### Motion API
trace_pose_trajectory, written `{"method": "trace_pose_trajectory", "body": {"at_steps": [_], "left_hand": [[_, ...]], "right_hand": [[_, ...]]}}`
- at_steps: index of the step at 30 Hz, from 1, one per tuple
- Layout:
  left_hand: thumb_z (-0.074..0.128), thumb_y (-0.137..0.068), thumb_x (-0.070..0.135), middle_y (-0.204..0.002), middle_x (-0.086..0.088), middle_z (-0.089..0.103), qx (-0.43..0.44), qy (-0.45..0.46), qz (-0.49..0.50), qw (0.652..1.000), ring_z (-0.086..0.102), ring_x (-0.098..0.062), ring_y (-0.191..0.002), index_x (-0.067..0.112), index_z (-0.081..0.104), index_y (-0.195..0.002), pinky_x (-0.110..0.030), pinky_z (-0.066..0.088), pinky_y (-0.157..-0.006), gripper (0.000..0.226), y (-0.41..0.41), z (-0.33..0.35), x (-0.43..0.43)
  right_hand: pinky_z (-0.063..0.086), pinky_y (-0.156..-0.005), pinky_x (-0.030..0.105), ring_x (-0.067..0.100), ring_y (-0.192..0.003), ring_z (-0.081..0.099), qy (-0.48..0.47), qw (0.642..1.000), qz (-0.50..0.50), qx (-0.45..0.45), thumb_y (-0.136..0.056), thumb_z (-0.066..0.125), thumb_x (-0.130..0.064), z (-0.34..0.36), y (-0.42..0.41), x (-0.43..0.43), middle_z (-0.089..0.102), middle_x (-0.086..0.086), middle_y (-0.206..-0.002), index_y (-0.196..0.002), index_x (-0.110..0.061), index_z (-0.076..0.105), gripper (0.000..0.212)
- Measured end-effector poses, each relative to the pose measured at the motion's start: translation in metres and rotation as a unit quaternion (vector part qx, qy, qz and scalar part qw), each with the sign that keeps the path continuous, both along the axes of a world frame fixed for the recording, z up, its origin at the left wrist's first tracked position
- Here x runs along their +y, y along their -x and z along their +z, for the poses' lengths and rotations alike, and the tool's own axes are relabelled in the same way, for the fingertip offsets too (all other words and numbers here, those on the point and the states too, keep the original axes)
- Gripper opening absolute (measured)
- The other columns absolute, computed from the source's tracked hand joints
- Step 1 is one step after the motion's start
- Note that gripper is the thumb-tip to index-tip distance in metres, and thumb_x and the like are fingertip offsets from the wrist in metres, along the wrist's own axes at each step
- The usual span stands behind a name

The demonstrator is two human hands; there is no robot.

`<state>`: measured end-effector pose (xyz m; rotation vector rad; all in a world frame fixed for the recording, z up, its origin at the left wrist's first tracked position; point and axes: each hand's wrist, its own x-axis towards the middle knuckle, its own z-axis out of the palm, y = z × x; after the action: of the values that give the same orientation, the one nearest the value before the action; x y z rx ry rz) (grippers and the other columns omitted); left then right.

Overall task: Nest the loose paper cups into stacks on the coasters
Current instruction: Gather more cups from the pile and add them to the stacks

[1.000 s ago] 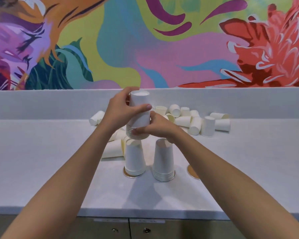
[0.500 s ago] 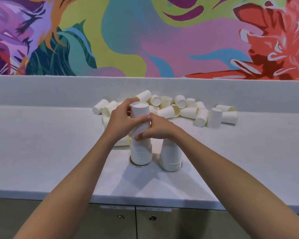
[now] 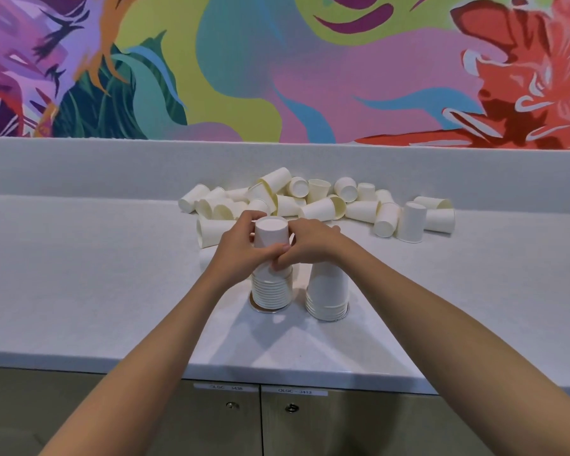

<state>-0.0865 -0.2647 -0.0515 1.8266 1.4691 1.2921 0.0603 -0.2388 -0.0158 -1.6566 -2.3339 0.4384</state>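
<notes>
Both grips clasp the upturned top cup (image 3: 271, 232) of the left stack (image 3: 272, 291): the left hand (image 3: 239, 250) wraps its left side, and the right hand (image 3: 310, 242) pinches low on its right.

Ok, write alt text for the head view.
The left hand and right hand grip the top cup of a stack on a coaster; a second stack stands beside it. Loose cups lie piled behind on the counter, below a mural.

White counter (image 3: 79, 291): two coasters (image 3: 252, 303) under cup stacks (image 3: 272, 291); loose cups (image 3: 320, 209) heaped behind.
</notes>
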Motion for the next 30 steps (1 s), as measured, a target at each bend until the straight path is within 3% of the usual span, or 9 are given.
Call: {"method": "trace_pose_trajectory", "body": {"at_steps": [8,11,14,18,21,24,26,30], "left_hand": [[0.075,-0.076,0.042,-0.127,0.000,0.054,-0.016,0.042,-0.024,0.999,0.054,-0.019,-0.114,0.019,0.040,-0.135,-0.030,0.049,-0.090,0.073,0.002,0.004,0.001],[0.040,-0.085,0.066,-0.128,0.002,0.054,-0.057,0.063,-0.049,0.995,0.052,-0.020,-0.119,0.023,0.044,-0.129,-0.032,0.043,-0.094,0.062,0.007,0.008,0.004],[0.021,-0.096,0.063,-0.123,0.004,0.058,-0.068,0.050,-0.003,0.996,0.054,-0.019,-0.114,0.025,0.047,-0.124,-0.038,0.039,-0.096,0.053,0.020,0.010,0.019],[0.049,-0.096,0.033,-0.127,-0.002,0.055,0.062,0.033,0.054,0.996,0.050,-0.019,-0.109,0.019,0.047,-0.128,-0.032,0.037,-0.086,0.035,0.044,0.002,0.038],[0.062,-0.085,0.017,-0.136,-0.007,0.050,0.203,0.076,0.072,0.974,0.045,-0.024,-0.119,0.018,0.040,-0.136,-0.039,0.042,-0.094,0.056,0.054,-0.013,0.052],[0.069,-0.079,0.025,-0.141,-0.001,0.041,0.357,0.121,0.104,0.921,0.034,-0.027,-0.129,0.025,0.031,-0.141,-0.046,0.040,-0.098,0.073,0.057,-0.030,0.065],[0.069,-0.080,0.029,-0.142,0.000,0.038,0.398,0.124,0.108,0.902,0.033,-0.027,-0.130,0.028,0.027,-0.142,-0.047,0.039,-0.096,0.075,0.056,-0.040,0.069],[0.071,-0.078,0.034,-0.141,0.000,0.037,0.381,0.117,0.108,0.911,0.034,-0.027,-0.129,0.028,0.027,-0.142,-0.044,0.039,-0.094,0.078,0.055,-0.053,0.081]], "right_hand": [[0.032,-0.088,0.041,0.021,-0.101,0.053,0.005,1.000,0.012,-0.012,-0.069,0.078,-0.044,0.005,-0.001,-0.004,0.062,-0.002,-0.107,-0.104,-0.022,0.057,0.045],[0.038,-0.090,0.040,0.019,-0.105,0.053,0.009,0.999,0.027,-0.015,-0.071,0.077,-0.045,0.011,-0.004,-0.005,0.060,-0.006,-0.109,-0.110,-0.026,0.056,0.048],[0.043,-0.097,0.042,0.018,-0.107,0.054,0.030,0.999,0.038,-0.018,-0.072,0.077,-0.047,0.018,-0.007,0.000,0.057,-0.008,-0.109,-0.122,-0.025,0.053,0.060],[0.046,-0.097,0.037,0.018,-0.110,0.055,0.079,0.995,0.066,-0.008,-0.071,0.078,-0.047,0.027,-0.015,0.011,0.058,-0.005,-0.121,-0.130,-0.025,0.048,0.070],[0.041,-0.104,0.038,0.019,-0.118,0.051,0.132,0.988,0.081,-0.008,-0.076,0.077,-0.042,0.036,-0.026,0.021,0.054,-0.005,-0.128,-0.136,-0.028,0.043,0.070],[0.039,-0.105,0.036,0.020,-0.118,0.051,0.149,0.987,0.062,0.026,-0.080,0.073,-0.034,0.038,-0.041,0.041,0.053,-0.005,-0.128,-0.137,-0.029,0.042,0.065],[0.042,-0.098,0.030,0.020,-0.115,0.055,0.147,0.987,0.049,0.054,-0.084,0.069,-0.025,0.035,-0.048,0.053,0.054,-0.001,-0.127,-0.134,-0.027,0.045,0.055],[0.046,-0.097,0.033,0.023,-0.111,0.057,0.117,0.986,0.018,0.116,-0.084,0.062,-0.008,0.020,-0.056,0.077,0.060,0.007,-0.120,-0.125,-0.020,0.052,0.044]]}}
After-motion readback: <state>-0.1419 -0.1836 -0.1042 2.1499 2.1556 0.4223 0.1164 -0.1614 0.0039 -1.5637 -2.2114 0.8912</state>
